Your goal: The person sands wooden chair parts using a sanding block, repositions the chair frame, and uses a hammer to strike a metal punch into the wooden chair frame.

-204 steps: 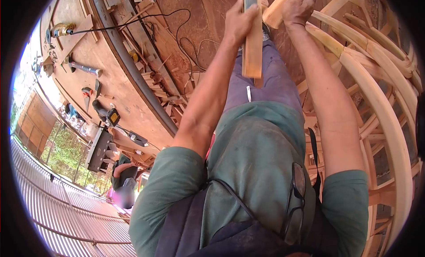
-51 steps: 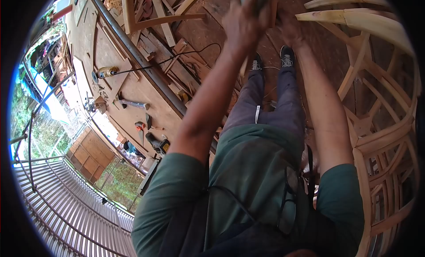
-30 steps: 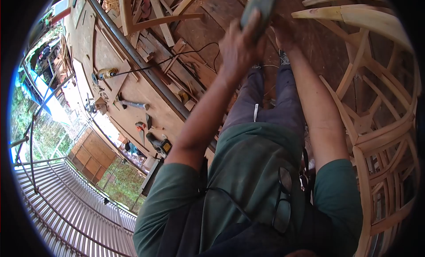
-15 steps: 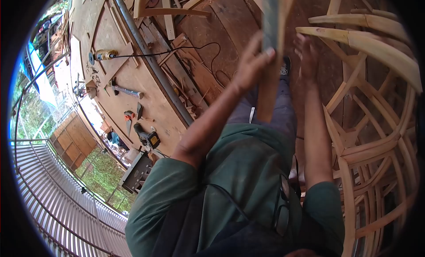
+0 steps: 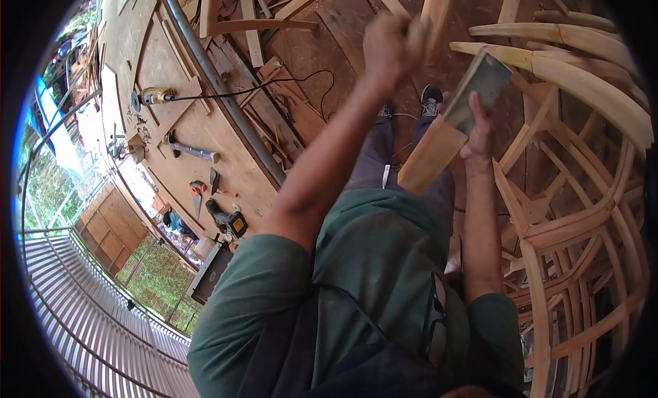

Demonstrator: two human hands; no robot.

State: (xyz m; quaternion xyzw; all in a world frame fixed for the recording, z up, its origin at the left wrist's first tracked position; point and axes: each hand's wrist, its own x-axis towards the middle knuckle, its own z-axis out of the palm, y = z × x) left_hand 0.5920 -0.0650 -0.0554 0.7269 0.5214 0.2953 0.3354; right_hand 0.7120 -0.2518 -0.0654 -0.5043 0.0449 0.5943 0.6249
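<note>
My right hand (image 5: pixel 478 127) grips a wooden block (image 5: pixel 430 157), a tapered piece with a dark grey-green face on its far half. The block is tilted in front of my thighs, its pale end pointing toward my belly. My left hand (image 5: pixel 394 50) is raised ahead with its fingers curled, slightly blurred, and no object shows in it. Just right of that hand stands a pale timber (image 5: pixel 439 18). Beyond my right hand, the tip of a curved wooden rib (image 5: pixel 576 76) reaches in from the right.
At left, a plywood bench (image 5: pixel 181 124) with a metal pipe edge (image 5: pixel 226 90) carries an angle grinder (image 5: pixel 154 96), a hammer (image 5: pixel 192 149) and a cordless power tool (image 5: pixel 226 218). The grinder's cord hangs over scrap wood. A wooden rib frame (image 5: pixel 541 261) fills the right side.
The block has passed from my left hand to my right, moving right and tilting. My left hand has risen away from it with fingers curled.
</note>
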